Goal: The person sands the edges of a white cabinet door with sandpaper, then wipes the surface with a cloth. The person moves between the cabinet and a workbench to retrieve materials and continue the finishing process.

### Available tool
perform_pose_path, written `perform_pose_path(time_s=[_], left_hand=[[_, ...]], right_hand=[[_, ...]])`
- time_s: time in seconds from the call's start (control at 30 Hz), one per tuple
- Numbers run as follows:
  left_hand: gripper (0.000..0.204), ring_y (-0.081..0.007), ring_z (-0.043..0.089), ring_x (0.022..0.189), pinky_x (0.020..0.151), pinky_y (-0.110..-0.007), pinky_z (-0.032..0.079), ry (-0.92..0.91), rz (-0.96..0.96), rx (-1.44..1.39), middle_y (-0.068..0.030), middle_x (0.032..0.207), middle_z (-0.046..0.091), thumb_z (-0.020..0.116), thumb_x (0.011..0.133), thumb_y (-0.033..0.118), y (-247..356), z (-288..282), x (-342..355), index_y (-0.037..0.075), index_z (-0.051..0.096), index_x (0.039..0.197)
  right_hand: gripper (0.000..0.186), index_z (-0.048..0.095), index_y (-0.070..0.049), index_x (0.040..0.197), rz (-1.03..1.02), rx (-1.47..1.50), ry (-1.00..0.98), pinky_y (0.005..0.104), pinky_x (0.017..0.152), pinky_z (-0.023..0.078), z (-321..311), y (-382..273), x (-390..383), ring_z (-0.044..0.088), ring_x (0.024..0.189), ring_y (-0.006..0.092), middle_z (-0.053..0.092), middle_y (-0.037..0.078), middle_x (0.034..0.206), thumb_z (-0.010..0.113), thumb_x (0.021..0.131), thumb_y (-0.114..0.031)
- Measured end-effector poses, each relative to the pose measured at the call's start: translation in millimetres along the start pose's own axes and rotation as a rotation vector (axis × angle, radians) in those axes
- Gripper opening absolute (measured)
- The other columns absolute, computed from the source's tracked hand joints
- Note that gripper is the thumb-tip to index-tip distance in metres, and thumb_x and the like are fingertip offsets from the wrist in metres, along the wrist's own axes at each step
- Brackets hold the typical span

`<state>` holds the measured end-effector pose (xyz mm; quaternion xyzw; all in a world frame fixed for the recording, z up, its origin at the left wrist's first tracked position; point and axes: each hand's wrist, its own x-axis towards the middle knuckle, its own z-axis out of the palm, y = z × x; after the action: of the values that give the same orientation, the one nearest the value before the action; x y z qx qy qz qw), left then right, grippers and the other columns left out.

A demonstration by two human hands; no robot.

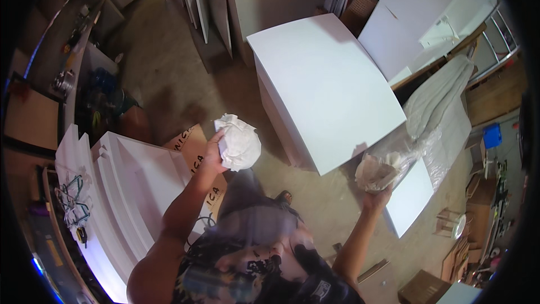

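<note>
1. The left hand (pixel 212 156), near the centre towards 8 o'clock of the view, has its fingers closed on the white cloth (pixel 242 145); they grip its edge at 9 o'clock.
2. The right hand (pixel 379 196), at 4 o'clock, holds the brown wad (pixel 374 173) from its 6 o'clock side. The fingers seem bent around it, but their tips I cannot see well.
3. The cloth is crumpled into a round bunch. I judge it light, soft and not fragile; it probably gives under the fingers. A full-palm hold on its thick middle looks safer than the edge, where a loose fold may slip out.
4. The wad is thin and wrinkled; whether it is cloth or paper, I cannot tell. I judge it light also, and if it is paper, it may tear, so a gentle hold around its base suits it.
5. Farther out, the white cabinet (pixel 329 90) stands at 2 o'clock, apart from the cloth. A small white panel (pixel 410 200) is at 4 o'clock, beside the right hand in the view. White boards (pixel 126 186) lean together at 8 o'clock.
</note>
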<state>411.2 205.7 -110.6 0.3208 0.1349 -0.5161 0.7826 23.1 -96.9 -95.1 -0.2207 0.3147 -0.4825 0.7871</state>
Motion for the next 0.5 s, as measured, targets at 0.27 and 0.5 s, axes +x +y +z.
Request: perform_pose_path(time_s=[0.27,0.5], left_hand=[[0.053,-0.0352,0.054,0.122,0.107,-0.050,0.040,0.024,0.121,-0.005,-0.0159,0.134,0.056,0.046,0.096,0.039,125.6,-28.6,73.0,0.006,0.045,0.138],[0.052,-0.0329,0.056,0.121,0.105,-0.049,0.043,-0.045,-0.016,-0.071,-0.0147,0.131,0.058,0.052,0.094,0.036,248.4,-79.0,166.5,0.007,0.046,0.137]], right_hand=[[0.038,0.049,-0.001,0.132,-0.439,-0.438,0.177,0.0379,0.093,0.053,145.2,40.6,75.1,0.059,0.114,0.0244,0.057,0.013,0.126,0.053,0.099,-0.021],[0.025,0.063,0.003,0.114,-0.756,-1.149,0.170,0.0260,0.066,0.049,288.1,156.8,158.9,0.059,0.077,0.0120,0.065,0.003,0.090,0.058,0.098,-0.016]])
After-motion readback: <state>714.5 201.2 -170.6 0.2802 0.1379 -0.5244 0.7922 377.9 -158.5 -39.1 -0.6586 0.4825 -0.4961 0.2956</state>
